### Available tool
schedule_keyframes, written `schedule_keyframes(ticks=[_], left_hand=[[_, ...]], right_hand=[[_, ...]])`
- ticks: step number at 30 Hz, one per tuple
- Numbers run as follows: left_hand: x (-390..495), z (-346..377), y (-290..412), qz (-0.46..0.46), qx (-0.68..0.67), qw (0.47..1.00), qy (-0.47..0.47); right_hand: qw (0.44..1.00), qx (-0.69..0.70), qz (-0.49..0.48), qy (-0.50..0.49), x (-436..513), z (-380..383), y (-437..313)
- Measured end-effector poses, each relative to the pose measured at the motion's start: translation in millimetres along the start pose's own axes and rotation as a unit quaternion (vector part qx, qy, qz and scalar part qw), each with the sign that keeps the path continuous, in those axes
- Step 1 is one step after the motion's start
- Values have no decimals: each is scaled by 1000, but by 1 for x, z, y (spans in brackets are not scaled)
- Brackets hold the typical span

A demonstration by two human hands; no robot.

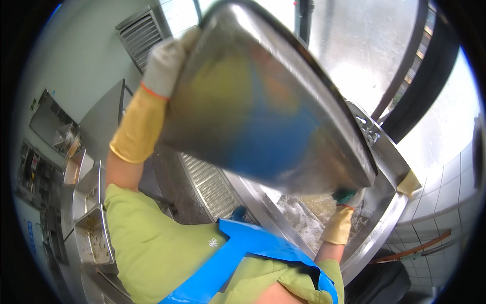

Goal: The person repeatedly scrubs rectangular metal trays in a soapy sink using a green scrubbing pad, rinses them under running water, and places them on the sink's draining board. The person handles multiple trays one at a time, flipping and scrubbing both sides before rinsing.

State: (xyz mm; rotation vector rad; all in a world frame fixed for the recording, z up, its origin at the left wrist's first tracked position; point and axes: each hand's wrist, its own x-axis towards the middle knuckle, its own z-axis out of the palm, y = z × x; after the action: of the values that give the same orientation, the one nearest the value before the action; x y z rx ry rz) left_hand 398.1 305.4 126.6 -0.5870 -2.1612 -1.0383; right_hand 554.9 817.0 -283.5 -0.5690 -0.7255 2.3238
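Observation:
A large rectangular stainless steel pan (228,125) is raised and tilted above a sink, its smooth face mirroring a green shirt and a blue apron. My left hand (165,66), in a yellow and whitish rubber glove, grips the pan's upper left edge; the fingertips are blurred. Gloved the same way, my right hand (351,203) is at the pan's lower right corner with a dark green scouring pad (343,194) pressed in it. Part of that hand is hidden by the pan. Below, foamy brownish water (303,214) fills the steel sink (374,224).
Several steel food pans (93,235), some soiled inside, stand on the counter at left. A faucet (368,131) rises at the sink's far side. A yellow cloth (409,183) hangs on the sink's right corner. A floor drain grate (210,190) lies between counter and sink.

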Motion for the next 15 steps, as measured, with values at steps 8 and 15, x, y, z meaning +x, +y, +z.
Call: schedule_keyframes(ticks=[8,15], left_hand=[[109,-168,-148,73,148,978,128],[154,-99,-308,241,207,946,70]], right_hand=[[995,52,66,-50,-6,22,30],[990,55,56,121,-31,34,120]])
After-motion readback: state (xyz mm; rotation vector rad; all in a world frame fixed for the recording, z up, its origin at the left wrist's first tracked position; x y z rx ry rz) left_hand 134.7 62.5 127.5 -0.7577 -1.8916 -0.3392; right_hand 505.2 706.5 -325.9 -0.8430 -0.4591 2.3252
